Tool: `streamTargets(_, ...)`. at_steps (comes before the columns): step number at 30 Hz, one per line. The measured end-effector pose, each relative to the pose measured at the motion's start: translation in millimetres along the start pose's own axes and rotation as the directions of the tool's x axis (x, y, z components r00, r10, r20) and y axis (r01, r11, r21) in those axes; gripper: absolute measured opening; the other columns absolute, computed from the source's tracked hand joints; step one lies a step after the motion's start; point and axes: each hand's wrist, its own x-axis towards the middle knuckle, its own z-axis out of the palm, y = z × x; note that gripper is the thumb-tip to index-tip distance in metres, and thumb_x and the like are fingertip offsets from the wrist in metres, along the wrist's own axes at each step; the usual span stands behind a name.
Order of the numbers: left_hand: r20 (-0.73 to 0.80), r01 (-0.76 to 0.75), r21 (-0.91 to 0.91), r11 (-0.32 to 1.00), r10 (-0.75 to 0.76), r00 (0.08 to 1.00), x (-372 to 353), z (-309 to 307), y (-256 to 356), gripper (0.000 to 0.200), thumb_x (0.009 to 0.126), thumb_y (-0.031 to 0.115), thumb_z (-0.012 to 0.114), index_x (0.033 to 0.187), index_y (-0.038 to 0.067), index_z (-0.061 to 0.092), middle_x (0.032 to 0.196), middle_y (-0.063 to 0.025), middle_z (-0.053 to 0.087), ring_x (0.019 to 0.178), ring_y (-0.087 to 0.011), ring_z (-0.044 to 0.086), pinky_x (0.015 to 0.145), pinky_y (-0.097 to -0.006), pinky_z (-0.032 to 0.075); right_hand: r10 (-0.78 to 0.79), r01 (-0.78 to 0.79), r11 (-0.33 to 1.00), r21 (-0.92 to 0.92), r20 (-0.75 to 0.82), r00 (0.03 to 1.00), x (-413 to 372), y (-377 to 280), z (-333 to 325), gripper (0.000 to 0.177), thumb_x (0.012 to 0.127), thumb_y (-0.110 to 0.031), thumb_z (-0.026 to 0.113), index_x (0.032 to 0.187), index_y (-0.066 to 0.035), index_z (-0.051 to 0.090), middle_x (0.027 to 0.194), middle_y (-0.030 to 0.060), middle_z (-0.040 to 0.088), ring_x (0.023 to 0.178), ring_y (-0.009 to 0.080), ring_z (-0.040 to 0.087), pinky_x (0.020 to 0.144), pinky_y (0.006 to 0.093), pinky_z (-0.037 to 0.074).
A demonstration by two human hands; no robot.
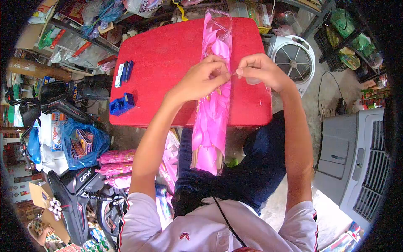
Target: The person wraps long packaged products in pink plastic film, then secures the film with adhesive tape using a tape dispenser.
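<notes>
A long clear plastic sleeve (210, 113) with bright pink, petal-like material inside lies lengthwise over the red table, its near end hanging past the front edge. Lace-like patterning shows along its far end. My left hand (208, 77) rests across the sleeve's middle, closed, with fingertips pinching at its right edge. Just right of that edge is my right hand (260, 72), its thumb and forefinger pressed together close to the left fingertips. What the right fingers hold is too small to make out.
On the red table (159, 50) are a blue tape dispenser (121, 104) and dark blue pens or tools (126, 71). A white fan (293, 61) stands right, near a grey air cooler (348, 155). Pink packages (117, 164), a blue bag (86, 145) and a motorbike (67, 201) stand left.
</notes>
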Motion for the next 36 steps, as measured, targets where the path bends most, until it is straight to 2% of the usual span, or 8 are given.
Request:
streamTargets(4, 0.04, 0.018, -0.029, 0.999, -0.017, 0.999, -0.1, -2.0, 0.2, 0.012, 0.095, 0.013, 0.069, 0.096, 0.001, 0.067, 0.12, -0.0137, 0.062, 0.123, -0.0266, 0.058, 0.104, -0.0395, 0.046, 0.004, -0.008, 0.997, -0.074, -0.045, 0.999, -6.4, -2.2, -2.3, 0.017, 0.098, -0.019, 0.069, 0.091, -0.004, 0.07, 0.081, -0.0052, 0.065, 0.066, 0.0014, 0.051, 0.056, 0.0211, 0.036)
streamTargets(10, -0.002, -0.016, -0.016, 1.0, 0.016, 1.0, -0.1, 0.1, -1.0, 0.014, 0.096, 0.014, 0.069, 0.096, 0.001, 0.068, 0.113, -0.014, 0.065, 0.121, -0.0257, 0.059, 0.102, -0.0388, 0.047, 0.081, -0.091, 0.983, -0.161, -0.07, 0.994, -16.0, 8.4, -13.8, 0.022, 0.098, -0.024, 0.07, 0.095, -0.002, 0.074, 0.08, -0.0061, 0.066, 0.066, 0.0017, 0.053, 0.056, 0.0207, 0.039)
streamTargets(16, -0.113, 0.026, 0.094, 0.995, -0.016, 0.994, 2.7, 11.0, 0.6, 0.019, 0.089, 0.022, 0.073, 0.092, 0.003, 0.072, 0.105, -0.0147, 0.067, 0.096, -0.03, 0.069, 0.082, -0.0398, 0.056, 0.136, -0.148, 0.965, -0.216, -0.069, 0.988, -20.6, 17.2, -16.9, 0.02, 0.095, -0.02, 0.072, 0.086, -0.002, 0.071, 0.073, -0.0043, 0.062, 0.061, 0.0021, 0.049, 0.052, 0.023, 0.034)
streamTargets(20, -0.182, 0.092, 0.18, 0.979, -0.058, 0.982, 6.1, 16.9, 11.2, 0.021, 0.084, 0.023, 0.075, 0.082, 0.002, 0.073, 0.103, -0.0167, 0.07, 0.093, -0.0334, 0.071, 0.082, -0.043, 0.057, 0.117, -0.152, 0.917, -0.368, -0.115, 0.986, -22.4, 19.3, -15.3, 0.023, 0.096, -0.02, 0.072, 0.083, -0.002, 0.07, 0.068, -0.0046, 0.058, 0.058, 0.0034, 0.047, 0.051, 0.024, 0.034)
streamTargets(26, -0.239, 0.138, 0.309, 0.941, -0.063, 0.969, 12.4, 22.2, 14.3, 0.023, 0.079, 0.023, 0.078, 0.077, 0.001, 0.073, 0.095, -0.0175, 0.072, 0.086, -0.0341, 0.073, 0.079, -0.0442, 0.058, 0.138, -0.215, 0.873, -0.438, -0.2, 0.97, -18.7, 21.3, -9.4, 0.033, 0.094, -0.028, 0.075, 0.073, -0.003, 0.068, 0.063, -0.0047, 0.056, 0.056, 0.0042, 0.047, 0.05, 0.0257, 0.034)
streamTargets(29, -0.238, 0.178, 0.311, 0.933, -0.105, 0.966, 14.2, 21.9, 19.3, 0.023, 0.077, 0.024, 0.08, 0.074, 0.001, 0.074, 0.092, -0.017, 0.072, 0.081, -0.0335, 0.072, 0.078, -0.0435, 0.058, 0.037, -0.145, 0.826, -0.544, -0.204, 0.978, -13.7, 33.7, -13.5, 0.048, 0.089, -0.045, 0.075, 0.067, -0.003, 0.071, 0.056, 0.0044, 0.06, 0.055, 0.0106, 0.054, 0.053, 0.0352, 0.043)
streamTargets(32, -0.228, 0.178, 0.356, 0.917, -0.099, 0.969, 15.6, 21.8, 18.8, 0.023, 0.076, 0.023, 0.081, 0.074, 0.0, 0.075, 0.093, -0.0163, 0.073, 0.078, -0.0315, 0.073, 0.077, -0.0414, 0.059, 0.059, -0.192, 0.795, -0.576, -0.242, 0.969, -8.6, 45.6, -14.8, 0.052, 0.087, -0.047, 0.077, 0.061, -0.003, 0.067, 0.053, 0.0041, 0.057, 0.051, 0.0125, 0.052, 0.05, 0.0367, 0.042)
streamTargets(36, -0.21, 0.172, 0.419, 0.892, -0.089, 0.974, 16.4, 21.0, 24.0, 0.023, 0.077, 0.021, 0.081, 0.08, -0.002, 0.078, 0.099, -0.0157, 0.074, 0.078, -0.0277, 0.075, 0.076, -0.038, 0.061, 0.102, -0.232, 0.803, -0.549, -0.257, 0.961, -15.5, 27.1, -6.8, 0.048, 0.088, -0.042, 0.078, 0.062, -0.004, 0.065, 0.053, 0.0003, 0.054, 0.051, 0.0098, 0.049, 0.05, 0.0319, 0.038)
